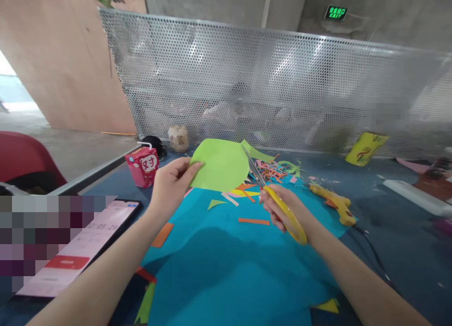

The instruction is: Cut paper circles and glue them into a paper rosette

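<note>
A rounded piece of light green paper (pixel 221 165) is pinched at its left edge between the thumb and fingers of my left hand (pixel 173 181). My right hand (pixel 282 206) grips a pair of scissors (pixel 257 171) with yellow handles. The blades point up and to the left, at the right edge of the green paper, where a strip of green (pixel 259 152) extends to the right. Both hands are above a large blue sheet (pixel 226 265). Orange strips (pixel 253 221) and a small green triangle (pixel 215 203) lie on that sheet.
A pile of paper scraps (pixel 271 170) lies behind the scissors. To the right are a yellow glue gun (pixel 334 203) with a cord and a yellow can (pixel 365 148). On the left stand a pink drink carton (pixel 143 166) and a phone (pixel 88 243). A perforated metal screen (pixel 219 72) borders the back.
</note>
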Tool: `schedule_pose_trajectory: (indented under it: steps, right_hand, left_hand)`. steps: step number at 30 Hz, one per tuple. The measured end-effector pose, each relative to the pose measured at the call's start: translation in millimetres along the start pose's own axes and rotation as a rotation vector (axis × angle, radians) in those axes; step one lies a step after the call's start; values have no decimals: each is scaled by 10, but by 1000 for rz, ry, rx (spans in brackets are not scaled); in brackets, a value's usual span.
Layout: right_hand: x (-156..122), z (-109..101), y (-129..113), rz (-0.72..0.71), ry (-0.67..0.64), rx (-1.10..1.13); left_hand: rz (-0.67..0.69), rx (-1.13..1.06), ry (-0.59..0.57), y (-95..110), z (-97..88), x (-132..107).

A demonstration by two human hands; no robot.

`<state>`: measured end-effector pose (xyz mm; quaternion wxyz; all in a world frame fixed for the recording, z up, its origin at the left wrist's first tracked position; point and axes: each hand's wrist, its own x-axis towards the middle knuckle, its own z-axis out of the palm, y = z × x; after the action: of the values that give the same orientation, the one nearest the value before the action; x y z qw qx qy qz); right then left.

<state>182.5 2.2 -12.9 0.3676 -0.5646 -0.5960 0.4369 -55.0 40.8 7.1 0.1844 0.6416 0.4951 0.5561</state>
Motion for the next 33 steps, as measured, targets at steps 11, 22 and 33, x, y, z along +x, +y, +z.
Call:
schedule_pose_trajectory:
  steps: [11, 22, 33]
  right_hand:
    - [16, 8, 4, -22, 47, -31]
    - [-61, -32, -55, -67, -38, -57]
    - [-61, -86, -46, -105, -100, -90]
  left_hand:
    - [0, -42, -75, -52, 17, 3]
    - [12, -14, -125, 64, -80, 56]
    - [-19, -8, -242, -24, -216, 134]
